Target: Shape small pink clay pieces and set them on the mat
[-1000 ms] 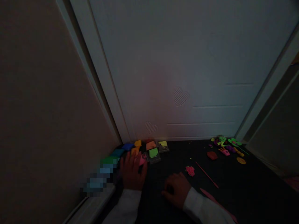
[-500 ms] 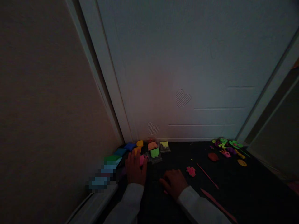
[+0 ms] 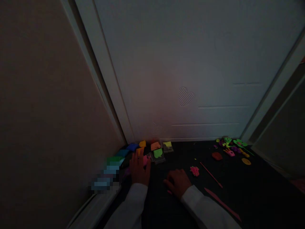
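My left hand (image 3: 140, 168) lies palm down on the black tabletop with its fingers apart. It is beside a bag of pink clay (image 3: 146, 159) and partly covers it. My right hand (image 3: 177, 182) rests on the table with curled fingers, their tips hidden. A small pink piece (image 3: 169, 192), apparently clay, shows just below its thumb. To the right of that hand sit a crinkled pink clay flower (image 3: 194, 171) and a thin pink stick tool (image 3: 211, 175). Nearer the front lies a flat pink modelling knife (image 3: 222, 204).
Clay packets in orange (image 3: 155, 146), green (image 3: 157, 153), yellow (image 3: 167, 144) and blue (image 3: 132, 147) line the back left. A reddish-brown piece (image 3: 217, 156), a yellow disc (image 3: 246, 161) and coloured clay shapes (image 3: 230, 152) lie at the right. A white panel (image 3: 205, 63) rises behind.
The right hand has shifted slightly left, and the small pink piece now shows beneath its thumb. My left hand has moved slightly right, staying flat. The camera view has shifted a little.
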Action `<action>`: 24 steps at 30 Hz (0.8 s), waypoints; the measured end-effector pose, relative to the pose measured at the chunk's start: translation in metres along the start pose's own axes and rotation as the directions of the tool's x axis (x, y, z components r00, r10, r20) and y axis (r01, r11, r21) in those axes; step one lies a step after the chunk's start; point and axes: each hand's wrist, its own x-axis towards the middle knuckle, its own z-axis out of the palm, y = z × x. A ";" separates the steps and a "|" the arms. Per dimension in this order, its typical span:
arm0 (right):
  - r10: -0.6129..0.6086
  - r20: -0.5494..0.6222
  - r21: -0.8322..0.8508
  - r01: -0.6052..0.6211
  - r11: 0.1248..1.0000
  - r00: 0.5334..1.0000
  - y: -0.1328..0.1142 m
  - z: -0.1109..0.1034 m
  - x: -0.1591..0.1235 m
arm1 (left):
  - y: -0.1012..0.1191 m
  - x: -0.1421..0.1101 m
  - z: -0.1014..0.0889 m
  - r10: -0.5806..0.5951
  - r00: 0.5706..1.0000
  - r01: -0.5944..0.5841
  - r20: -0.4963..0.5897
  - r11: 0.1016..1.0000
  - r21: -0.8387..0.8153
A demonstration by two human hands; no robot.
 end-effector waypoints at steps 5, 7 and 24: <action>-0.002 0.009 -0.055 0.002 0.998 1.000 -0.001 0.001 -0.001 | 0.007 0.002 -0.004 0.013 1.000 -0.013 -0.005 1.000 -0.009; -0.001 0.021 -0.089 0.003 0.996 1.000 -0.003 0.001 -0.002 | 0.008 0.002 -0.004 0.027 1.000 -0.027 0.006 1.000 -0.012; 0.015 -0.052 -0.233 -0.027 0.972 0.999 -0.010 -0.002 -0.007 | -0.001 0.000 0.002 0.073 0.997 -0.071 0.026 0.995 -0.069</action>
